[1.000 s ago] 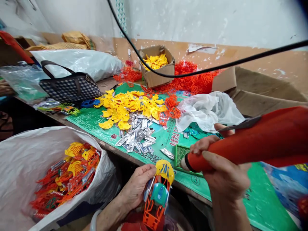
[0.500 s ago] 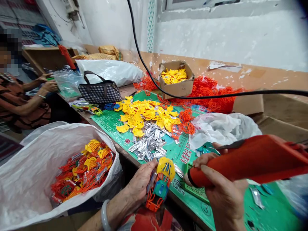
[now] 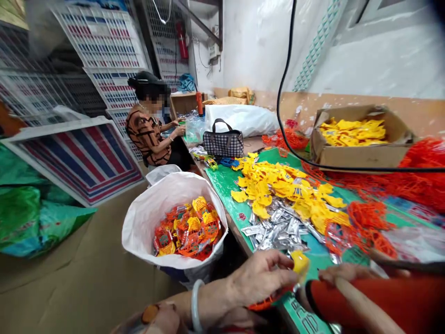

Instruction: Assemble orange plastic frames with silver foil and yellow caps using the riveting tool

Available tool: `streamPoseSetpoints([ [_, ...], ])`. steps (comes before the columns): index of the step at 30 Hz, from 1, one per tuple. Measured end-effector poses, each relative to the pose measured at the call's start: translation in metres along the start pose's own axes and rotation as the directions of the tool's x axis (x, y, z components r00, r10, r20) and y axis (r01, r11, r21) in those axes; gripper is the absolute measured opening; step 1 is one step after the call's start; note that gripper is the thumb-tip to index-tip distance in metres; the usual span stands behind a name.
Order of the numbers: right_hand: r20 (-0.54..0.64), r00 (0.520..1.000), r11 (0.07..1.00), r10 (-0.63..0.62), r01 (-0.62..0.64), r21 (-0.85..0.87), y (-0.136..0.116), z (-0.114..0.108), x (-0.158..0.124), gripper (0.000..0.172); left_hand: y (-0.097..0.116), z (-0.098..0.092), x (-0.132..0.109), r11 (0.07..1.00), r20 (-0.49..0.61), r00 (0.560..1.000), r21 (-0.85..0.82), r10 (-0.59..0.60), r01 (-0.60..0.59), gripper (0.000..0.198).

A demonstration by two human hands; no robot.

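Observation:
My left hand (image 3: 259, 280), with a pale bangle at the wrist, is closed on a toy car with a yellow top (image 3: 299, 263) and an orange lattice frame; the fingers hide much of it. My right hand (image 3: 347, 274) is wrapped round a red electric screwdriver (image 3: 389, 297). The tool's front end points left, close beside the toy car; whether they touch I cannot tell. Just beyond my hands lie a heap of silver parts (image 3: 278, 227) and a larger heap of yellow shells (image 3: 274, 178) on a green mat (image 3: 225, 185).
Left of the table edge stands a white sack (image 3: 139, 232) with orange and yellow toys inside. A carton (image 3: 361, 155) of yellow shells and orange lattice pieces (image 3: 371, 218) lie right. A black cable (image 3: 283, 93) hangs across. A checked bag (image 3: 222, 143) and a seated person (image 3: 151, 130) are farther back.
The view has swung left, bringing the whole sack and the seated person into sight. My left hand has turned over the toy car, which is now more hidden, and the screwdriver's front end is nearer it.

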State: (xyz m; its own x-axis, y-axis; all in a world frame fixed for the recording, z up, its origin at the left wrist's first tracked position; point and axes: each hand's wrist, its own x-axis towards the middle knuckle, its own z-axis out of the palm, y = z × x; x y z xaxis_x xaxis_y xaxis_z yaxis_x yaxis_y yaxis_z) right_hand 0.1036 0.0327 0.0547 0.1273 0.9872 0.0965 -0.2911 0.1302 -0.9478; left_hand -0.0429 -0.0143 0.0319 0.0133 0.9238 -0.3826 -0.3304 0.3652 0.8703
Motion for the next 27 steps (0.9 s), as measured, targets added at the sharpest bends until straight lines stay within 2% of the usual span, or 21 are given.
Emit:
streamPoseSetpoints([
  [2,0.044,0.998,0.999,-0.039,0.038,0.034,-0.011,0.034,-0.004,0.04,0.023,-0.013,-0.011,0.989,0.012,0.995,0.112,0.099,-0.099,0.026],
  [4,0.099,0.993,0.997,-0.058,0.052,0.06,-0.018,0.069,0.0,0.038,0.045,-0.031,-0.021,0.95,-0.039,0.968,0.207,0.248,-0.235,0.028],
  [5,0.139,0.988,0.995,-0.067,0.057,0.08,-0.02,0.087,0.003,0.035,0.055,-0.041,-0.026,0.914,-0.092,0.94,0.284,0.328,-0.291,0.027],
  [7,0.233,0.968,0.986,-0.09,0.054,0.16,-0.022,0.119,0.011,0.028,0.07,-0.065,-0.034,0.814,-0.263,0.821,0.459,0.507,-0.356,0.024],
  [9,0.275,0.958,0.979,-0.082,0.025,0.203,-0.021,0.144,0.015,0.021,0.079,-0.093,-0.039,0.747,-0.393,0.684,0.567,0.615,-0.346,0.026],
  [11,0.286,0.957,0.978,-0.039,-0.022,0.209,-0.019,0.161,0.013,0.017,0.081,-0.12,-0.041,0.7,-0.476,0.58,0.67,0.662,-0.249,0.029],
  [13,0.322,0.946,0.981,0.013,-0.075,0.181,-0.016,0.17,0.007,0.016,0.077,-0.144,-0.038,0.636,-0.505,0.52,0.765,0.688,-0.098,0.031],
  [14,0.347,0.937,0.982,0.038,-0.099,0.162,-0.014,0.172,0.003,0.016,0.073,-0.154,-0.035,0.582,-0.49,0.514,0.813,0.704,-0.023,0.031],
  [16,0.408,0.91,0.981,0.076,-0.141,0.131,-0.01,0.171,-0.001,0.015,0.062,-0.168,-0.025,0.461,-0.428,0.61,0.88,0.667,0.113,0.031],
  [18,0.417,0.905,0.984,0.081,-0.139,0.109,-0.005,0.163,0.0,0.014,0.047,-0.172,-0.013,0.31,-0.329,0.724,0.936,0.606,0.167,0.034],
  [19,0.405,0.911,0.987,0.075,-0.126,0.1,-0.004,0.156,0.002,0.014,0.039,-0.17,-0.007,0.225,-0.264,0.741,0.962,0.617,0.155,0.036],
  [20,0.378,0.923,0.99,0.068,-0.11,0.092,-0.003,0.146,0.006,0.015,0.031,-0.165,-0.002,0.139,-0.183,0.736,0.983,0.651,0.121,0.037],
  [22,0.289,0.956,0.994,0.046,-0.073,0.085,-0.005,0.12,0.015,0.017,0.015,-0.149,0.009,0.042,-0.079,0.68,0.997,0.729,0.07,0.039],
  [24,0.148,0.989,0.997,0.003,-0.014,0.071,-0.01,0.084,0.027,0.021,0.003,-0.125,0.019,0.009,0.058,0.637,0.995,0.769,-0.102,0.036],
  [27,-0.061,0.993,0.994,-0.097,0.094,-0.054,-0.021,0.017,0.045,0.025,-0.003,-0.076,0.037,-0.04,0.294,0.606,0.918,0.739,-0.395,0.029],
])
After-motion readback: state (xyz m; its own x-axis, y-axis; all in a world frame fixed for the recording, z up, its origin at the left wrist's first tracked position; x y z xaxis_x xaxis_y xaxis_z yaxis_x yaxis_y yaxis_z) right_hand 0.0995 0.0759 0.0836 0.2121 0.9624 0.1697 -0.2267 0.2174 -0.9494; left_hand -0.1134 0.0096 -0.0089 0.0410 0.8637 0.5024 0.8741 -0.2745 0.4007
